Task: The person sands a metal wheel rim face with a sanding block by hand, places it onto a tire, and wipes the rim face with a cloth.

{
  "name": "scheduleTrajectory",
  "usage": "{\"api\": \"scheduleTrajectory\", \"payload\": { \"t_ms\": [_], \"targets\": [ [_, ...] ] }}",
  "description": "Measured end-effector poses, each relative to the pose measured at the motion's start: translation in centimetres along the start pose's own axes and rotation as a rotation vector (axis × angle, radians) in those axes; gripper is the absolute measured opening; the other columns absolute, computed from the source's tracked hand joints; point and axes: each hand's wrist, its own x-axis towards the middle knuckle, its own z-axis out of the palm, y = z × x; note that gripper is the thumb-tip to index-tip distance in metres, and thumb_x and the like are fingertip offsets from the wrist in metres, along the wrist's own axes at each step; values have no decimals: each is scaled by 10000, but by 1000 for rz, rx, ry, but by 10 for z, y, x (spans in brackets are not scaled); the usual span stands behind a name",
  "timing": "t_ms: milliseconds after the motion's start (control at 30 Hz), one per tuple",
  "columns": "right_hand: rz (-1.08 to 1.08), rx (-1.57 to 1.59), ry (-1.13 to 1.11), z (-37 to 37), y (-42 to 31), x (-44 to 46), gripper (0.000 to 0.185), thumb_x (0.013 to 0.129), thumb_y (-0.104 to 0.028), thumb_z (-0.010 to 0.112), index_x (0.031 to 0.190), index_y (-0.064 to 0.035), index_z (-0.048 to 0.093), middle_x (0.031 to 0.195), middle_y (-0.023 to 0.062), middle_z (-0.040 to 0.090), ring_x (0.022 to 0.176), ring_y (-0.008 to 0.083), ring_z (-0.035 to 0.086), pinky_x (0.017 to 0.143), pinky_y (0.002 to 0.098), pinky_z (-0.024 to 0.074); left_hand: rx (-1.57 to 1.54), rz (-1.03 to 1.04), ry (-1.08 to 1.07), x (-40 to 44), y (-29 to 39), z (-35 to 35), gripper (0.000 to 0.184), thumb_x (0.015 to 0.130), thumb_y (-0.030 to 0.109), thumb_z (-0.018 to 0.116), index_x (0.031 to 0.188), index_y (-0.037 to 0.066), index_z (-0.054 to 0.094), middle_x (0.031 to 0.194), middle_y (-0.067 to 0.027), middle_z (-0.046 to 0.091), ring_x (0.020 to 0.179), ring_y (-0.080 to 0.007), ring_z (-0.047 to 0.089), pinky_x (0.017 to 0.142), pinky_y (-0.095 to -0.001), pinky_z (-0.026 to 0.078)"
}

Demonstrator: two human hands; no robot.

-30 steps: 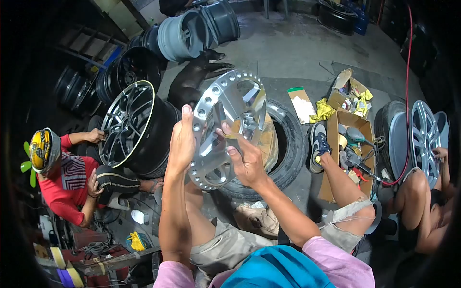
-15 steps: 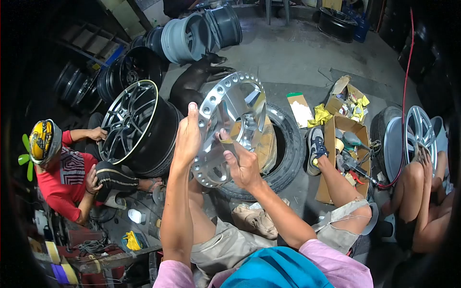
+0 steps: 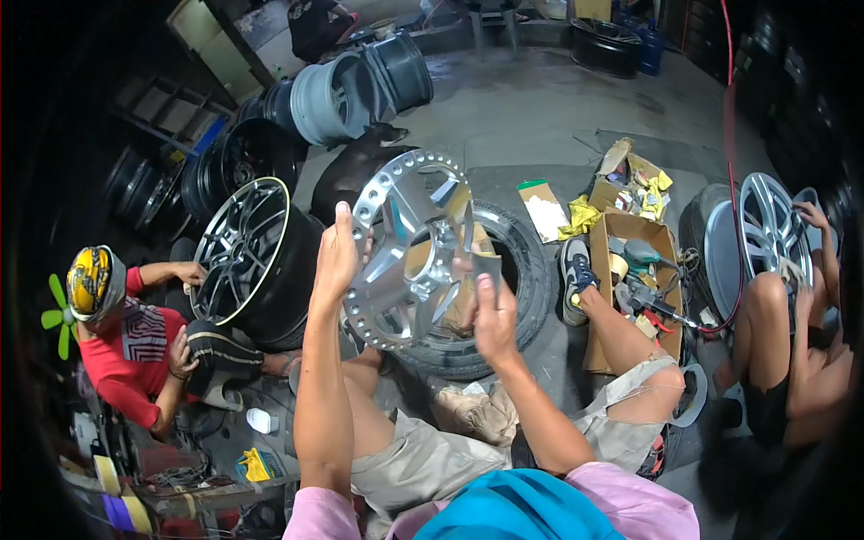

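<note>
My left hand is closed on the left rim of a shiny silver wheel center, a spoked disc with small holes around its edge. The disc stands tilted up in front of me. At its right side, my right hand pinches a small grey piece of sandpaper between thumb and fingers. Some of those fingers are hidden behind the thumb and the sheet. Behind and below the disc lies a black tire, with brown cardboard showing inside its opening.
A cardboard box of tools stands right of the tire, beside my shoe. At left a person in red handles a black wheel. Another person's hand touches a silver wheel at right. A black dog lies behind.
My right hand has moved off the disc's face, right and down, with the sandpaper. The disc has turned to face me more and shifted slightly left. My view has shifted.
</note>
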Motion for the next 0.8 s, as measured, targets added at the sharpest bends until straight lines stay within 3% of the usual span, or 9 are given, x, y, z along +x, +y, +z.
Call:
{"api": "scheduleTrajectory", "payload": {
  "t_ms": [67, 133, 200, 267, 400, 467, 600, 667, 800],
  "targets": [
    [10, -129, 111, -35, 20, 4, 362, 1138, -297, 480, 1314, -7, 607, 789, 3, 535, 589, 67, 527, 541, 255, 472, 58, -49, 93, 3, 5, 7, 798, 1121, 610, 271, 853, -13, 693, 659, -42, 593, 567, -141, 551, 561, -331, 441],
    [-58, -276, 251, -54, 22, 6, 363, 1119, -303, 531, 1236, 21, 645, 876, 45, 575, 673, 100, 580, 602, 281, 495, 63, -50, 138, 9, 3, 13, 754, 1108, 625, 324, 852, 4, 668, 637, -12, 567, 504, -115, 497, 486, -288, 390],
    [84, -209, 384, -64, 23, 7, 341, 1079, -280, 609, 1127, 49, 683, 954, 98, 601, 815, 179, 638, 731, 332, 524, 131, -83, 196, 13, 8, 18, 803, 1109, 619, 306, 842, -25, 706, 606, -30, 563, 508, -142, 537, 491, -330, 408],
    [-167, -465, 386, -79, 29, 14, 259, 985, -179, 719, 1046, 72, 703, 1023, 133, 640, 979, 276, 651, 881, 369, 516, 111, -72, 190, 14, 8, 22, 810, 1105, 630, 320, 808, -19, 703, 589, -22, 548, 498, -135, 525, 481, -327, 399],
    [-321, -444, 264, -90, -22, 36, 269, 888, -181, 817, 1009, 42, 729, 949, 114, 659, 820, 243, 669, 755, 362, 531, 129, -24, 167, 19, 4, 26, 829, 1090, 675, 328, 781, -7, 684, 587, -19, 530, 486, -128, 499, 470, -315, 381],
    [-212, -483, 182, -104, -50, 48, 270, 885, -203, 832, 979, 32, 739, 903, 82, 641, 755, 193, 613, 710, 338, 512, 163, -5, 149, 18, 11, 28, 832, 1084, 688, 332, 770, -5, 668, 583, -17, 518, 474, -128, 483, 459, -314, 369],
    [-273, -551, 99, -135, -87, 61, 309, 874, -223, 832, 943, 48, 698, 813, 105, 592, 683, 197, 563, 645, 361, 471, 207, 42, 118, 19, 24, 32, 839, 1081, 697, 335, 730, -4, 634, 563, -24, 493, 463, -127, 456, 452, -315, 361],
    [-230, -706, -50, -154, -100, 61, 350, 881, -245, 820, 914, 59, 649, 749, 132, 548, 664, 207, 555, 627, 377, 448, 206, 86, 101, 21, 26, 33, 840, 1073, 722, 336, 714, 15, 616, 552, 0, 477, 448, -110, 439, 430, -295, 331],
    [-225, -785, -45, -204, -49, 39, 331, 880, -223, 800, 936, 54, 626, 770, 177, 588, 691, 305, 590, 661, 427, 474, 209, 84, 46, 29, 22, 30, 871, 1067, 739, 306, 697, 9, 603, 560, -16, 478, 453, -121, 428, 442, -308, 344]
  ]
}}
